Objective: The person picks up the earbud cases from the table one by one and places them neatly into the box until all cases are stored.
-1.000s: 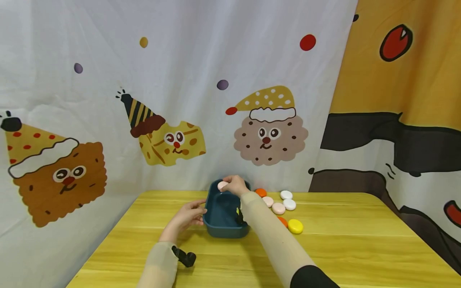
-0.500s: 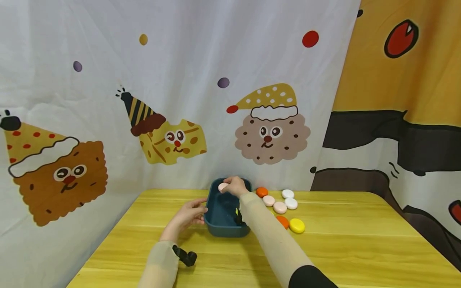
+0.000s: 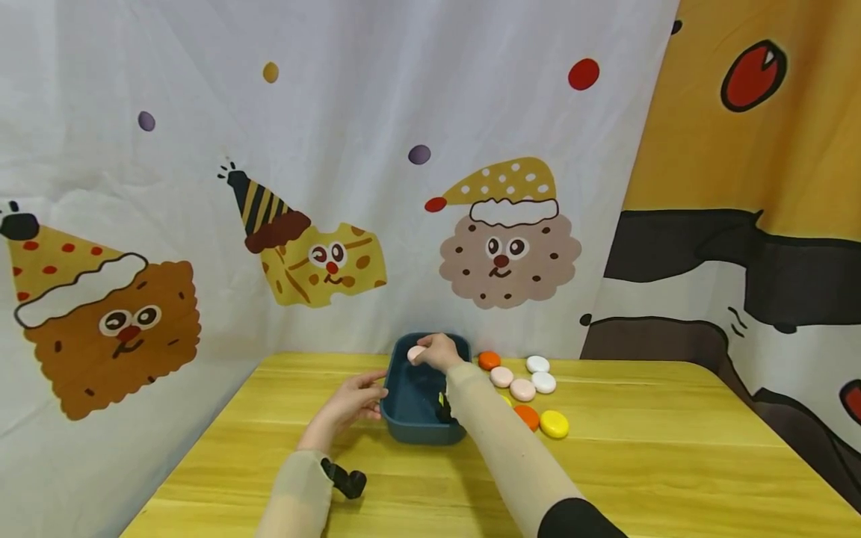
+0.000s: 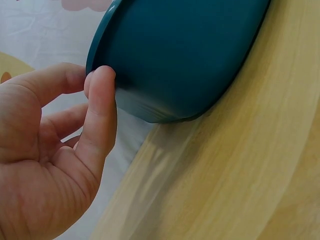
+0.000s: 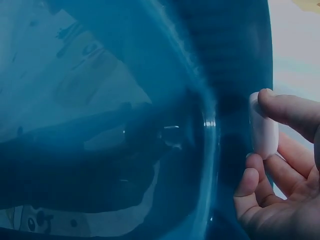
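Observation:
A dark teal rectangular bin point(image 3: 422, 433) stands upright on the table. My left hand point(image 3: 350, 403) is at its left side; in the left wrist view the thumb and forefinger pinch the rim of the bin point(image 4: 175, 50). My right hand point(image 3: 440, 353) is over the far end of the bin, holding a pale pink round disc point(image 3: 415, 354). In the right wrist view, thumb and fingers pinch this smooth, rounded disc point(image 5: 265, 130) beside the bin's inner wall. The visible part of the bin's floor is bare and shiny. My right forearm hides part of the bin's right side.
Right of the bin lie several similar discs: orange point(image 3: 489, 361), pale pink point(image 3: 522, 389), white point(image 3: 543, 382) and yellow point(image 3: 554, 424). One more yellow disc point(image 3: 507, 401) is mostly hidden by my right sleeve. Behind the wooden table point(image 3: 646, 448) hangs a printed curtain point(image 3: 336, 112).
My right hand, still holding the pale pink disc, has come slightly lower over the bin. The left hand stays at the rim. The head view has shifted a little.

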Demonstrator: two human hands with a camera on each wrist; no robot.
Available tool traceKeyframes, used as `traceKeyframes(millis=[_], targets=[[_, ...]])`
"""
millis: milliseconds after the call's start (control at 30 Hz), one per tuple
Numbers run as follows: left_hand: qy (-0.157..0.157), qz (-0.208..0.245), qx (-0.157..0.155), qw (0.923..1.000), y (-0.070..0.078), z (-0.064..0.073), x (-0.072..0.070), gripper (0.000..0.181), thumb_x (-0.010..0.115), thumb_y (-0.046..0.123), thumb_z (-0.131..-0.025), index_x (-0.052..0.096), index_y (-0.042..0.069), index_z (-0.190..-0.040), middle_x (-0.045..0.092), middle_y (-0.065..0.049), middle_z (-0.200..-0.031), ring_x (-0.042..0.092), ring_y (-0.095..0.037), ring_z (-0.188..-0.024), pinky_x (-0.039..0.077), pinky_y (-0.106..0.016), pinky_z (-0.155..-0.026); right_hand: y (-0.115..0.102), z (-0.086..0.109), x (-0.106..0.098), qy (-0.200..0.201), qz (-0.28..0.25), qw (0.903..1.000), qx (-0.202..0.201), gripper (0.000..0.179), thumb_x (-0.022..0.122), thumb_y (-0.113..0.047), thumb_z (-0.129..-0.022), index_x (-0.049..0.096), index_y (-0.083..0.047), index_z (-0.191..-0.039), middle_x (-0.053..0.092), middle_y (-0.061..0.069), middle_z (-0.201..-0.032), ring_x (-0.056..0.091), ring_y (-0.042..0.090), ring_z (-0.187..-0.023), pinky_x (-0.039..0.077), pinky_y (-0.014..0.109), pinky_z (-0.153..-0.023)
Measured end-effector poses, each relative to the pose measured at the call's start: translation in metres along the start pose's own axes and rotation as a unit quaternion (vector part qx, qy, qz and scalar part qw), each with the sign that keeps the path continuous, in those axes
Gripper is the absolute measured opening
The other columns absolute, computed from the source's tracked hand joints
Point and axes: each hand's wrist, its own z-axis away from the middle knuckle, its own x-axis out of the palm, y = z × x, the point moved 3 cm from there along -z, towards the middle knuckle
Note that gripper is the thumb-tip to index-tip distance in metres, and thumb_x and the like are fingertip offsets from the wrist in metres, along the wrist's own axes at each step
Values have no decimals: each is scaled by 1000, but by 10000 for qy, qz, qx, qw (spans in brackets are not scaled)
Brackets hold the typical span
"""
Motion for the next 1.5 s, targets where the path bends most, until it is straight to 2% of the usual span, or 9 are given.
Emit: traceKeyframes(millis=[333, 500, 633, 800, 933, 1133, 1333, 1500], targets=[[-61, 31, 39, 10000, 1, 0, 0, 57, 56, 6, -95, 35, -3, -147, 53, -11, -93, 56, -12, -60, 56, -26, -59, 1, 4, 4, -38, 100, 9999, 38, 49, 81, -9, -75, 67, -1, -121, 63, 15, -120, 59, 30, -105, 51, 41, -88], [-79, 27, 57, 9999, 0, 0, -1, 56, 55, 6, -96, 35, -3, -148, 52, -13, -94, 56, -12, -60, 56, -27, -60, 2, 5, 6, -193, 119, 9997, -56, 48, 77, -9, -80, 63, 1, -125, 61, 16, -124, 57, 33, -112, 50, 43, -92], [-95, -3, 5, 10000, -1, 0, 1, 56, 56, 6, -96, 35, -2, -148, 51, -14, -96, 56, -13, -61, 57, -29, -62, 3, 9, 4, -304, 111, 9995, -27, 46, 74, -9, -83, 62, 0, -127, 59, 16, -128, 55, 34, -116, 49, 45, -93], [-90, 30, -8, 10000, -3, -1, 3, 56, 55, 5, -96, 35, -3, -147, 51, -13, -96, 55, -12, -60, 56, -27, -59, 0, 10, -2, -263, 94, 9996, -63, 45, 75, -11, -83, 64, -1, -125, 61, 15, -126, 56, 33, -115, 49, 44, -93], [-66, 41, 60, 10000, -2, -1, 2, 56, 54, 4, -96, 34, -4, -147, 51, -11, -93, 55, -11, -59, 55, -26, -58, -10, 6, -11, -325, -40, 9993, -202, 45, 76, -14, -83, 64, -3, -125, 61, 14, -125, 56, 31, -115, 49, 43, -93], [-111, 37, 119, 9999, -1, -2, 4, 56, 53, 3, -96, 33, -5, -147, 52, -12, -94, 55, -11, -58, 55, -25, -57, -25, 7, -33, -723, -260, 9958, -498, 48, 72, -18, -87, 60, -3, -131, 59, 16, -129, 57, 30, -114, 49, 48, -93], [-194, 13, 95, 9998, -3, 0, 4, 57, 53, 5, -96, 31, -6, -148, 53, -15, -99, 55, -12, -60, 55, -26, -59, -37, 23, -57, -869, -218, 9912, -971, 52, 74, -21, -86, 59, -1, -131, 59, 19, -129, 60, 27, -111, 52, 46, -88], [-191, -47, 117, 9997, 0, 2, -1, 58, 52, 4, -97, 29, -6, -148, 51, -20, -103, 55, -12, -60, 56, -26, -60, -45, 45, -84, -873, -230, 9887, -1198, 48, 73, -20, -87, 61, -6, -130, 59, 15, -130, 62, 26, -108, 51, 46, -90]])
